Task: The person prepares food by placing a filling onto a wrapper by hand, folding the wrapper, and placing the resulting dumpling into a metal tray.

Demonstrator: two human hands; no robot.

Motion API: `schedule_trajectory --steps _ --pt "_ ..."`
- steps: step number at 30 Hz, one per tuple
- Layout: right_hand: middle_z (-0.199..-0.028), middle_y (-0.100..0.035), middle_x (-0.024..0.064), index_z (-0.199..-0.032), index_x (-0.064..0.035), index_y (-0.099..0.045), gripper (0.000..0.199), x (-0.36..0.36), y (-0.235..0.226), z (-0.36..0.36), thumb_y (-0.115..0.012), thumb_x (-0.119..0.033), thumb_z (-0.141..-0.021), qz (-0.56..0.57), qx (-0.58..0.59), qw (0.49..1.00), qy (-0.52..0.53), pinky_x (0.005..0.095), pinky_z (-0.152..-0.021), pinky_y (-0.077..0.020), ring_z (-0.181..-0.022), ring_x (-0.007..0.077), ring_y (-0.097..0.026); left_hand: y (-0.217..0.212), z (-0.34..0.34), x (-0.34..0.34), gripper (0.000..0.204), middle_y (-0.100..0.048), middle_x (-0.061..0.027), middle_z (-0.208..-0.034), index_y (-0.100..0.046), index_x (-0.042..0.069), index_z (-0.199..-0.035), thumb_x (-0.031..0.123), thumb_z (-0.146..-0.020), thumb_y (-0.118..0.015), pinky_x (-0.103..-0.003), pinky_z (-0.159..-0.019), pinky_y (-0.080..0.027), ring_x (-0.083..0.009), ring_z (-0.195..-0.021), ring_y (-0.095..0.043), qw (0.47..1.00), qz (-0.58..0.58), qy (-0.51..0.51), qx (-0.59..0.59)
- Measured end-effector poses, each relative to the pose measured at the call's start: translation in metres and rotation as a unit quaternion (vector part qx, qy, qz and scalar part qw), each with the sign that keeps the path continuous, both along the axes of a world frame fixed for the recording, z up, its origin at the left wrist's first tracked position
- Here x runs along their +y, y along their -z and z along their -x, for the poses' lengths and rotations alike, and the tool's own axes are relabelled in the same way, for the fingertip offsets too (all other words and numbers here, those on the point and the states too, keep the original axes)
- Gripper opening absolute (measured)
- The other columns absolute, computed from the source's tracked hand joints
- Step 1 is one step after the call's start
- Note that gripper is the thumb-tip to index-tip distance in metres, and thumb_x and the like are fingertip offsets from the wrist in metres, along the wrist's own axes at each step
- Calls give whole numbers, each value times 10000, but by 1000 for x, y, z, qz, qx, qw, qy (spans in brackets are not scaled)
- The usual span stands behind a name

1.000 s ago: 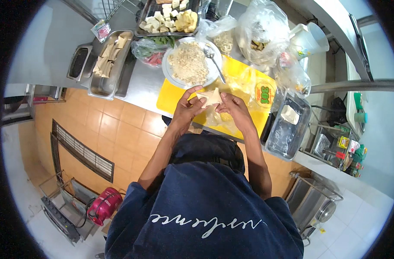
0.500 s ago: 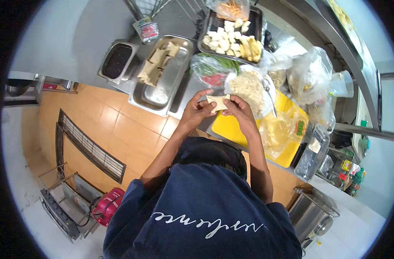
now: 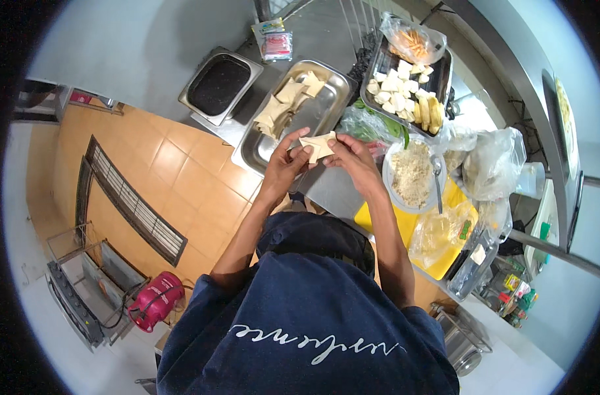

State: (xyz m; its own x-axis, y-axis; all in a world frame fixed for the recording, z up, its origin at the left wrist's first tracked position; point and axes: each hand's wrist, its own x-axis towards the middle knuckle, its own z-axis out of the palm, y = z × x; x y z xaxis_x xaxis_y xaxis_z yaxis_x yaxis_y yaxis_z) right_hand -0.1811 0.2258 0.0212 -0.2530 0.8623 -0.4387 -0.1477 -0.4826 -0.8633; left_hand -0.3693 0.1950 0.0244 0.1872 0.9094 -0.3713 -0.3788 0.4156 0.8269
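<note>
Folded cream-coloured dough [image 3: 318,146] is held up at the near right edge of a deep rectangular stainless-steel tray [image 3: 316,108], which sits on the broad grey metal counter [image 3: 329,187]. Right of the tray and nearer the person lies a yellow rectangular cutting board [image 3: 446,262]; right of the tray and farther off, a black rectangular pan [image 3: 442,82] bears pale cut chunks. Also to the tray's right is a round white plate [image 3: 388,178] heaped with pale crumbly food [image 3: 410,174]. By the tray's near right edge, the left hand [image 3: 287,168] and right hand [image 3: 351,155] each pinch one side of the dough. A slim silver spoon [image 3: 437,181] rests on the plate, and several similar folded pieces [image 3: 290,92] lie inside the tray.
</note>
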Motion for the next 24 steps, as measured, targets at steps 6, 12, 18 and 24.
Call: schedule_trajectory --steps 6,12,18,24 --pt "-1023 -669 53 -1157 -1 -618 305 40 5 26 -654 -219 -947 9 30 999 -13 263 -749 -534 -844 123 -646 5 11 12 508 -650 -80 -1117 -397 122 -1444 189 -987 -608 -280 -903 -514 -115 -958 -605 998 -13 -67 10" --pt "-1078 -665 85 -1155 -16 -582 273 93 14 34 -671 -134 -925 38 110 993 29 331 -775 -571 -866 183 -671 1 22 37 534 -604 -133 -1207 -335 140 -1486 193 -1006 -564 -359 -985 -509 -206 -1091 -619 995 -15 -95 -18" --pt "-1078 -671 107 -1145 -44 -574 271 145 22 38 -680 -148 -919 35 128 991 -25 365 -788 -562 -893 227 -692 5 44 49 577 -546 -149 -1384 -311 125 -1499 252 -1004 -577 -346 -990 -480 -229 -1192 -589 993 -49 -104 6" --pt "-1033 -682 66 -1189 -43 -597 343 170 44 58 -694 -223 -914 8 32 997 -63 317 -800 -538 -878 165 -670 4 65 42 496 -571 -137 -1341 -349 88 -1454 209 -1016 -549 -302 -899 -506 -193 -1122 -615 988 -25 -150 14"
